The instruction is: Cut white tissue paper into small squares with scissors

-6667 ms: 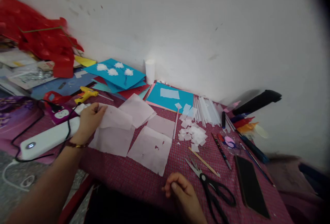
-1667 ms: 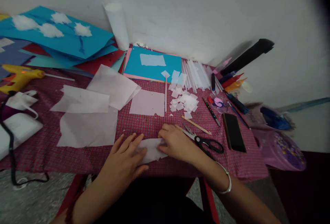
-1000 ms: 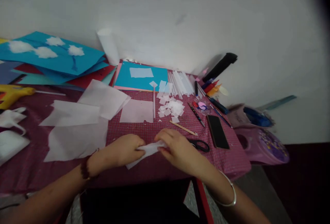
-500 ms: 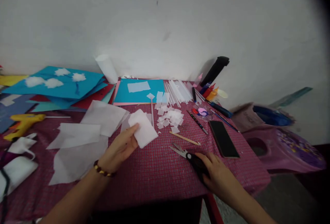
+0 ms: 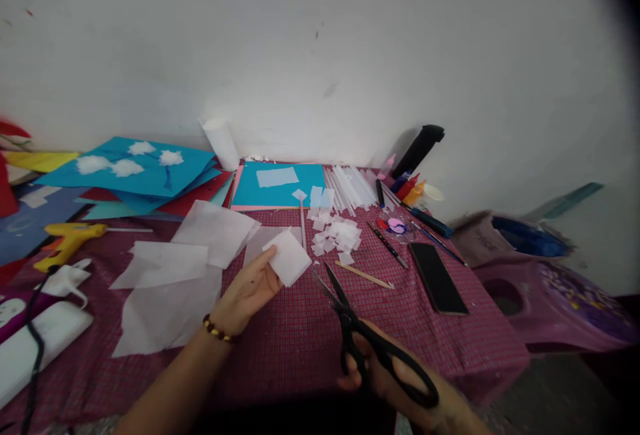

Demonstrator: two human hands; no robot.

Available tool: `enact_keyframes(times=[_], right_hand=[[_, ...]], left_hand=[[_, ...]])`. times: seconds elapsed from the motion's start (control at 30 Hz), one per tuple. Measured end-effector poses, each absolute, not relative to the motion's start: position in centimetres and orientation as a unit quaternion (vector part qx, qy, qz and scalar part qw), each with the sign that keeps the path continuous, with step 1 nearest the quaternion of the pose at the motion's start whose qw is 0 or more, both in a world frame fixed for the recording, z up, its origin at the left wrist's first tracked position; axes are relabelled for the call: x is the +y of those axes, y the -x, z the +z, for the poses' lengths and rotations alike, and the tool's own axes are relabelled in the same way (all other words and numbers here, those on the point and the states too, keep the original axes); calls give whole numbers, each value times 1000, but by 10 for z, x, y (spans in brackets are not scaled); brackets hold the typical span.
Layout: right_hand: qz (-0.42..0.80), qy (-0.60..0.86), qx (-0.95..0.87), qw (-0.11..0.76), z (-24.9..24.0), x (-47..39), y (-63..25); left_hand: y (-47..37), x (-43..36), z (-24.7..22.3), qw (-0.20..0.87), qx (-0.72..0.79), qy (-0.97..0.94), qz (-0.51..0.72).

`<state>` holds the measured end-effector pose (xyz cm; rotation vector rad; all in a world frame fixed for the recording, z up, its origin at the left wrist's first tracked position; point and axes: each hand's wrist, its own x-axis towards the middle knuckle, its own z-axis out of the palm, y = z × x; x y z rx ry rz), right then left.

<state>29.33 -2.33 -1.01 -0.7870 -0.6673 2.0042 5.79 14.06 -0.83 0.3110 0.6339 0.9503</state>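
Observation:
My left hand (image 5: 253,288), with a beaded bracelet at the wrist, pinches a folded piece of white tissue paper (image 5: 289,259) above the table. In my right hand (image 5: 385,368) is a pair of black-handled scissors (image 5: 345,315), lifted off the cloth. Their blades are parted and point up towards the paper, a short way to its right and apart from it. Just beyond lies a heap of small white paper squares (image 5: 340,233). Larger white sheets (image 5: 170,305) spread out to the left of my left hand.
A yellow glue gun (image 5: 70,241) and a white power strip (image 5: 40,348) lie at the left. Blue papers with white tufts (image 5: 185,178) are stacked behind. A wooden stick (image 5: 365,275), a phone (image 5: 437,278) and paint bottles (image 5: 413,188) lie at the right, beside a pink stool (image 5: 520,315).
My right hand has raised the scissors from the table and turned them, blades now apart near the paper. The folded paper in my left hand is tilted differently. The view has shifted slightly.

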Motion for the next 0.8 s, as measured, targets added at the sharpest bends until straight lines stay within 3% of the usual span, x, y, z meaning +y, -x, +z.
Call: enact_keyframes(times=[0.37, 0.8], right_hand=[[828, 266, -233, 435, -28, -16, -291], [862, 231, -165, 421, -34, -3, -274]], left_hand=[[-57, 138, -11, 822, 307, -159, 452], [-61, 125, -24, 806, 306, -299, 409]])
